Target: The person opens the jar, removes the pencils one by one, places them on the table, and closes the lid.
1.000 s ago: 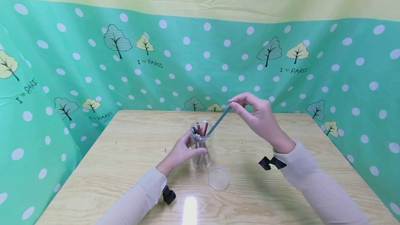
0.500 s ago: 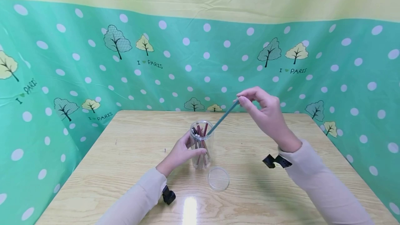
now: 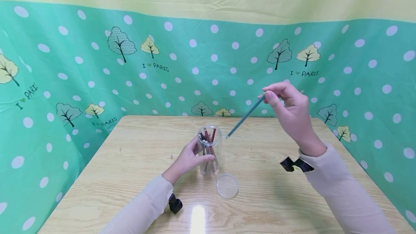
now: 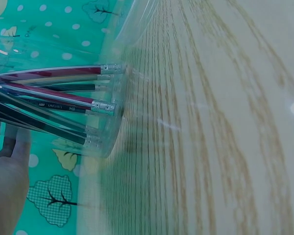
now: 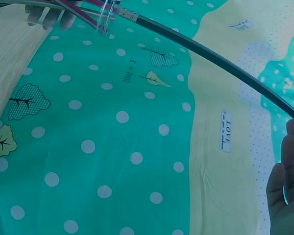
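Note:
A clear jar [image 3: 219, 154] stands upright on the table with several dark red and black pencils [image 3: 213, 135] inside. My left hand [image 3: 187, 160] grips its left side, thumb across the front. Up and to the right, my right hand [image 3: 290, 113] pinches a green pencil [image 3: 245, 117] by its upper end. That pencil slants down to the left, its lower end just outside the jar's rim. A silver ferrule tips that end in the right wrist view, where the green pencil [image 5: 210, 55] looks bowed. Metal-banded pencil ends [image 4: 104, 106] show through the jar in the left wrist view.
A round clear lid [image 3: 227, 186] lies flat in front of the jar. The wooden table [image 3: 130, 176] is bounded at the back and sides by a green dotted curtain [image 3: 182, 57]. A tiny scrap [image 3: 171, 157] lies left of the jar.
My right hand has moved up and to the right, drawing the green pencil out of the jar. The left hand and jar have stayed in place.

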Demonstrator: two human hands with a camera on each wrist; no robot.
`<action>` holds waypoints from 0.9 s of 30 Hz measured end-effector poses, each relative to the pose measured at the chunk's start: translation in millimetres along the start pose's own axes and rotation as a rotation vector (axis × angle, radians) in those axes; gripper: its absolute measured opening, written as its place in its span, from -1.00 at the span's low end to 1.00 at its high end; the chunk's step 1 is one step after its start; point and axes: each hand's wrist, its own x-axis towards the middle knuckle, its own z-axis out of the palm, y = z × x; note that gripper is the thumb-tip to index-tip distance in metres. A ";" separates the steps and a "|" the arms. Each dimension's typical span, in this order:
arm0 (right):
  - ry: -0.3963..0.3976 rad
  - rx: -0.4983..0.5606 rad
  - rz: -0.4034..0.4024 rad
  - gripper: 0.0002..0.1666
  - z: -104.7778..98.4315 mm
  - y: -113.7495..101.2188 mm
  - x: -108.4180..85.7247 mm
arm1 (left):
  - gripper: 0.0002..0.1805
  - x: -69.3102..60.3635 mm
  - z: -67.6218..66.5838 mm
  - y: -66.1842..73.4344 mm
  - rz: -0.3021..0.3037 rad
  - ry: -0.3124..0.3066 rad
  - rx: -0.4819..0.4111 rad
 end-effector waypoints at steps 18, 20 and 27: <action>-0.134 -0.204 0.305 -0.88 -4.2 30.7 -17.5 | -0.06 -0.6 0.8 -0.5 -0.005 0.008 0.002; -0.152 -0.208 0.366 -0.86 -4.6 36.8 -21.2 | -0.06 -0.7 1.1 -0.7 -0.006 0.007 0.002; -0.225 -0.190 0.556 -0.72 -6.3 57.0 -36.3 | -0.05 -1.9 1.6 0.3 -0.027 0.014 0.007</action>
